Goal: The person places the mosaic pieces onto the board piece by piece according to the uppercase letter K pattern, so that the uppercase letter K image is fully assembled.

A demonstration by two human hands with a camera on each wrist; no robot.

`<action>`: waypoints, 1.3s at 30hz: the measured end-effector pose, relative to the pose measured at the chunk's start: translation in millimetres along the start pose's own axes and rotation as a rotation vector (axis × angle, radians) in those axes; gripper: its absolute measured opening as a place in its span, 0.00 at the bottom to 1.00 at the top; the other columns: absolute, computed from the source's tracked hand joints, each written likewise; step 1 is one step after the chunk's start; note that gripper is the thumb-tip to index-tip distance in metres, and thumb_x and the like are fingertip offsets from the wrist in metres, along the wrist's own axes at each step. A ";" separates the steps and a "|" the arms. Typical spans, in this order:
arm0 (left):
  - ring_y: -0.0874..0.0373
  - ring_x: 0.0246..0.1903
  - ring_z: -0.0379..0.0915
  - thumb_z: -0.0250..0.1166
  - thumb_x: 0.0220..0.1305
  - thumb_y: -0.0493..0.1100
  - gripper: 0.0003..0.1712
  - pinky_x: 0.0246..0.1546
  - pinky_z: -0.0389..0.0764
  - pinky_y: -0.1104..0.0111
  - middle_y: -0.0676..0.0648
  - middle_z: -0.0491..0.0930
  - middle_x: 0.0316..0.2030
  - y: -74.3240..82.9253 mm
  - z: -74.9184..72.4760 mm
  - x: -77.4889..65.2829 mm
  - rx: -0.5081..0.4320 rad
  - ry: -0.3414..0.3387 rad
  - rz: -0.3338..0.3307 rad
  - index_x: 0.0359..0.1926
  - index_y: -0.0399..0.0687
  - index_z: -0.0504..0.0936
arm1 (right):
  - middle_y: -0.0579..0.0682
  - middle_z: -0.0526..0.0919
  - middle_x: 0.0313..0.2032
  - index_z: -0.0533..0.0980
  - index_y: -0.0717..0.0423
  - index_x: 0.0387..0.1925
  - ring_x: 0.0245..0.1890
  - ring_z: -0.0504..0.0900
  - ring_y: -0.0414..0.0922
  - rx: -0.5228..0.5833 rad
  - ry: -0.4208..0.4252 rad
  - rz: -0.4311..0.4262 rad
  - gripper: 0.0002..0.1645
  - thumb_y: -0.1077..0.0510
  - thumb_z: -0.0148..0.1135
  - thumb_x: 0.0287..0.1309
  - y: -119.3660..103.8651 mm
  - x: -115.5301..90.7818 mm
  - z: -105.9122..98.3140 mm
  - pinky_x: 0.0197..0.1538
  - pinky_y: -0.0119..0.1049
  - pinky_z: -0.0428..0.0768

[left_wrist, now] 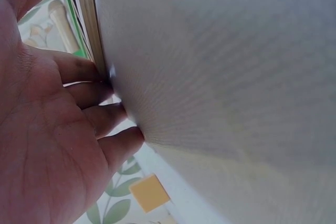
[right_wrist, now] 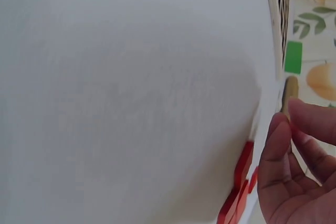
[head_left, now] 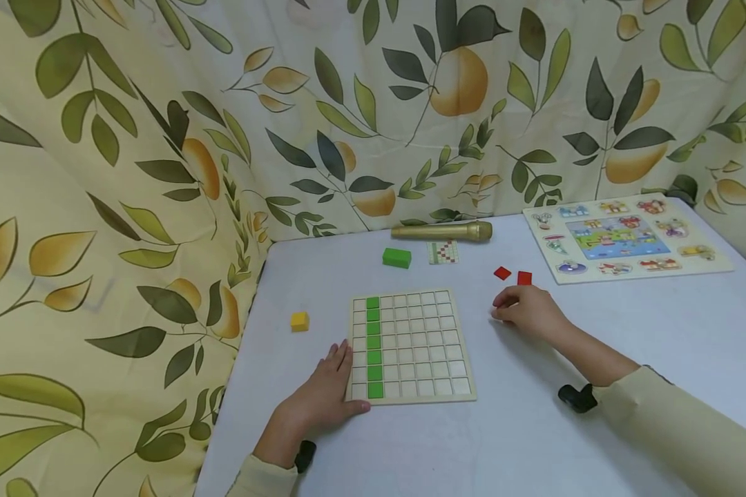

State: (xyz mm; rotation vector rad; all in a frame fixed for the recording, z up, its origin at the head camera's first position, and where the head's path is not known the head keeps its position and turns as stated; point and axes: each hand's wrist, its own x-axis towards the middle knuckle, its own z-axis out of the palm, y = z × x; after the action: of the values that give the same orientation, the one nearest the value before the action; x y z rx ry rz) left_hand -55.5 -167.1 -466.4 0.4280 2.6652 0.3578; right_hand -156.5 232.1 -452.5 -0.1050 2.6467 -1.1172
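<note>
A square wooden grid board (head_left: 418,348) lies on the table, with a column of green tiles (head_left: 374,342) second from its left side. My left hand (head_left: 324,392) rests against the board's left edge, fingers extended, the thumb by its near left corner. To the right of the board, my right hand (head_left: 531,314) hovers low over the table with bent fingers and the thumb close to the index fingertip. Whether something thin lies between these fingertips is not clear. Beside it are red tiles (head_left: 502,273), and more red tiles (right_wrist: 242,166) show below the fingers in the right wrist view.
A yellow block (head_left: 300,322) sits left of the board. Behind it are a green block (head_left: 396,258), a small pattern card (head_left: 443,252) and a gold microphone (head_left: 441,232). A picture puzzle board (head_left: 624,238) lies at the back right. Patterned cloth (head_left: 348,103) hangs behind the table.
</note>
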 end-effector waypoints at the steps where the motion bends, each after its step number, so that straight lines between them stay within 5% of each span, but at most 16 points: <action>1: 0.47 0.78 0.31 0.67 0.61 0.67 0.62 0.75 0.49 0.51 0.42 0.38 0.80 -0.4 0.2 0.1 0.001 -0.001 -0.002 0.79 0.37 0.46 | 0.52 0.84 0.35 0.82 0.62 0.44 0.32 0.79 0.47 -0.002 0.003 -0.002 0.13 0.57 0.68 0.62 1.6 0.0 -1.7 0.36 0.37 0.79; 11: 0.48 0.78 0.31 0.67 0.60 0.68 0.63 0.75 0.49 0.52 0.42 0.38 0.80 -3.3 2.8 0.4 -0.005 0.004 -0.012 0.79 0.38 0.45 | 0.55 0.84 0.39 0.81 0.64 0.46 0.37 0.78 0.50 -0.030 0.008 0.025 0.17 0.55 0.70 0.61 15.3 0.8 -14.0 0.37 0.35 0.79; 22: 0.48 0.78 0.31 0.67 0.60 0.68 0.63 0.75 0.49 0.51 0.43 0.38 0.80 -3.0 2.6 -0.2 -0.002 0.004 -0.015 0.79 0.38 0.45 | 0.59 0.84 0.42 0.80 0.67 0.50 0.44 0.77 0.56 -0.090 -0.014 0.011 0.22 0.57 0.72 0.58 23.2 -1.4 -17.6 0.46 0.47 0.79; 39: 0.48 0.78 0.30 0.67 0.61 0.67 0.62 0.75 0.48 0.52 0.43 0.38 0.80 -2.4 0.0 0.7 0.000 -0.008 -0.003 0.79 0.38 0.45 | 0.51 0.82 0.32 0.83 0.61 0.40 0.36 0.76 0.50 -0.119 -0.069 0.027 0.11 0.57 0.70 0.60 12.1 2.2 -18.6 0.35 0.37 0.76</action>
State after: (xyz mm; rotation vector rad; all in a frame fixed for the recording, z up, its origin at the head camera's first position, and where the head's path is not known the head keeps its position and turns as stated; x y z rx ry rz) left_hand -56.6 -169.0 -467.4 0.4250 2.6575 0.3544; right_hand -163.3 253.1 -449.1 -0.1277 2.6431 -0.9305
